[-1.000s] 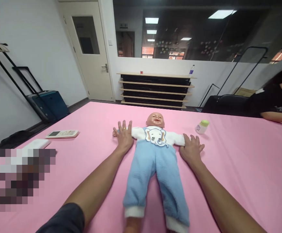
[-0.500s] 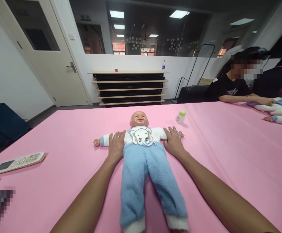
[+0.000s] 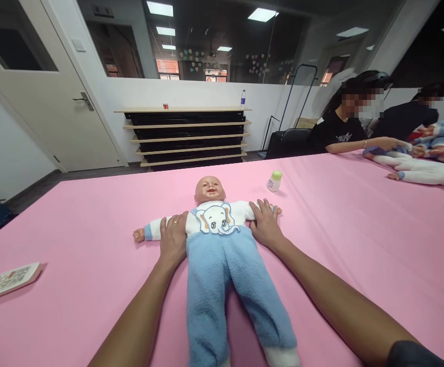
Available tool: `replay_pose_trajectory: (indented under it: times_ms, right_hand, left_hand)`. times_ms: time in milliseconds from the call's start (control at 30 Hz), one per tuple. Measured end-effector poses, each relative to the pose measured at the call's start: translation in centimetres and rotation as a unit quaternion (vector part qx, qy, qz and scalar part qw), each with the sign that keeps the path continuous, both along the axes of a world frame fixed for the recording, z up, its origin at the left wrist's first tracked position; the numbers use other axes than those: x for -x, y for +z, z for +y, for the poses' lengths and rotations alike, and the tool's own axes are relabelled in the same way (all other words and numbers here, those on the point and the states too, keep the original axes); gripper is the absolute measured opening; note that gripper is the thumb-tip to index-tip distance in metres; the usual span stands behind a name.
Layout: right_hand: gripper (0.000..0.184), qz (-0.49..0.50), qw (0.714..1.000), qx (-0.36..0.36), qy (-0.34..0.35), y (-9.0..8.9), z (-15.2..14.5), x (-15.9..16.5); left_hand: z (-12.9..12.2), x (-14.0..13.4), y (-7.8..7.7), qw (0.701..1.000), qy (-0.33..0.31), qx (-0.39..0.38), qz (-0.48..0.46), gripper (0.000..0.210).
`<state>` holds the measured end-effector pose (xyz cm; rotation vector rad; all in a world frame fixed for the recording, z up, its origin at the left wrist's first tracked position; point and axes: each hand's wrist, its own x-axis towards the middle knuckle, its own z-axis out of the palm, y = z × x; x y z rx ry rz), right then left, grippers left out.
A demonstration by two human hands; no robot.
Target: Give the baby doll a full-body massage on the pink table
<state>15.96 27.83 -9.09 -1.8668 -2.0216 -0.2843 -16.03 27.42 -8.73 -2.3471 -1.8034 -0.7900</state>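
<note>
Blue-and-white fleece-clad, plastic-headed baby doll point(image 3: 214, 250): my left hand point(image 3: 173, 237) and right hand point(image 3: 266, 222) are draping unclenched fingers over its sleeves point(image 3: 154, 230); probably light, soft, gripping best at the torso point(image 3: 215, 219) between fingers.

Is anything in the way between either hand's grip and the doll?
Nothing visible. The left-hand grip lies directly on one sleeve of the doll, and the right-hand grip on the other sleeve. The green-capped bottle stands beyond the right hand, not between it and the doll.
</note>
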Motion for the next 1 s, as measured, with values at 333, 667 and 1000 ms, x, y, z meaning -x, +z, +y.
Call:
replay_pose_trajectory:
  times_ms: [333, 667, 1000]
  right_hand:
    - [0.062, 0.017, 1.000, 0.007, -0.013, 0.2, -0.4, 0.4]
    - [0.060, 0.046, 0.999, 0.011, -0.019, 0.7, -0.9, 0.9]
    - [0.059, 0.065, 0.998, 0.015, -0.006, 1.0, -1.0, 0.9]
  left_hand:
    - [0.2, 0.8, -0.6, 1.000, -0.013, 0.008, 0.000, 0.055]
    - [0.1, 1.4, -0.9, 0.999, -0.022, 0.006, 0.024, 0.055]
    - [0.3, 2.2, -1.3, 0.999, -0.027, 0.018, 0.026, 0.054]
